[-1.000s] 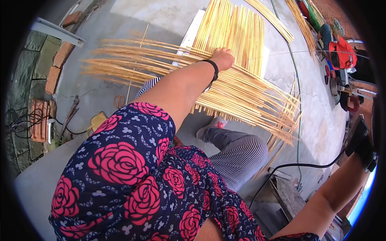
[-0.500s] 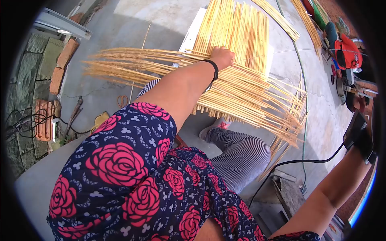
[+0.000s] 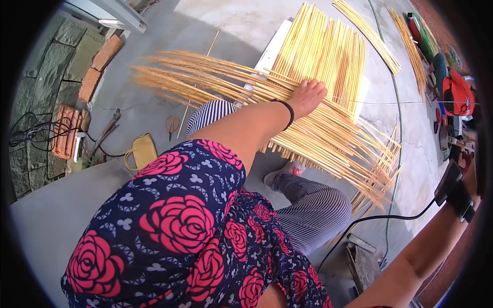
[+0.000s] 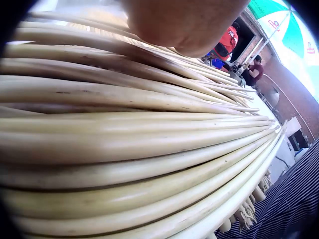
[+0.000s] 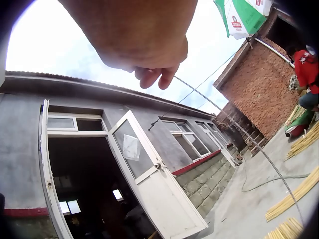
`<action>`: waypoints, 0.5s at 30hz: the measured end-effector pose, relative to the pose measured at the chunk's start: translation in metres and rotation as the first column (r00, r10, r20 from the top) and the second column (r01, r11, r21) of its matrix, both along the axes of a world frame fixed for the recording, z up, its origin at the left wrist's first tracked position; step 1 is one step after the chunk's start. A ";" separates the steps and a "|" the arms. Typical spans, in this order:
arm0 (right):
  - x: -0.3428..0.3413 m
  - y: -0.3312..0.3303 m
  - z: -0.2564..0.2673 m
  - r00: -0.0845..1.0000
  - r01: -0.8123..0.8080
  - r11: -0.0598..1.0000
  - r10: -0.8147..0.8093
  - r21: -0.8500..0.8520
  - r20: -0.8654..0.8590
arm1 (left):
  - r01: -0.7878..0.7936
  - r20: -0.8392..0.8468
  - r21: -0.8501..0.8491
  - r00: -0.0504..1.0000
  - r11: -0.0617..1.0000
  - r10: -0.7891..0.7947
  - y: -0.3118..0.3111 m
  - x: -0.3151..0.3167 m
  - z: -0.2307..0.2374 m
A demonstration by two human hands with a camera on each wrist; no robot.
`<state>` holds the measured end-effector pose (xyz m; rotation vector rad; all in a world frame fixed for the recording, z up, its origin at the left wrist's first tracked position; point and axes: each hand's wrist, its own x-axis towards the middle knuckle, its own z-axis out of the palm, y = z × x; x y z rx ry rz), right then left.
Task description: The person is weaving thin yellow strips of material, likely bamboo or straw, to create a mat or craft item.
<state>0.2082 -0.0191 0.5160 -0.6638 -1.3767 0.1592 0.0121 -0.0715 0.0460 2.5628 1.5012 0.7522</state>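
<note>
The left hand point(image 3: 308, 98) rests on stalks point(image 3: 303, 131) laid crosswise over a board point(image 3: 272, 49); I cannot tell if it grasps any. They look light, stiff, slippery: best held mid-length, off 2 feathery ends. The right hand point(image 5: 137, 37) pinches a cord point(image 5: 239, 127). Floor point(image 3: 195, 31) spreads past the board's edge.

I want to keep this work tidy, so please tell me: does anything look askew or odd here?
Yes: the crosswise layer of feathery-tipped stalks is untidy. In the head view, its right-hand ends fan out and cross unevenly, whereas the lengthwise stalks beyond it lie nearly parallel. Nothing looks spilled.
</note>
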 end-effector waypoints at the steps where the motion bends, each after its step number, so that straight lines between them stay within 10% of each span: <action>1: -0.001 -0.003 -0.003 1.000 0.002 1.000 -0.002 0.007 0.021 | 0.019 0.034 0.026 0.999 0.999 -0.020 -0.003 0.002 -0.002; 15: -0.022 -0.026 -0.013 0.942 -0.093 0.989 0.051 0.114 0.331 | 0.055 -0.174 -0.207 0.981 0.977 -0.092 -0.020 -0.003 -0.033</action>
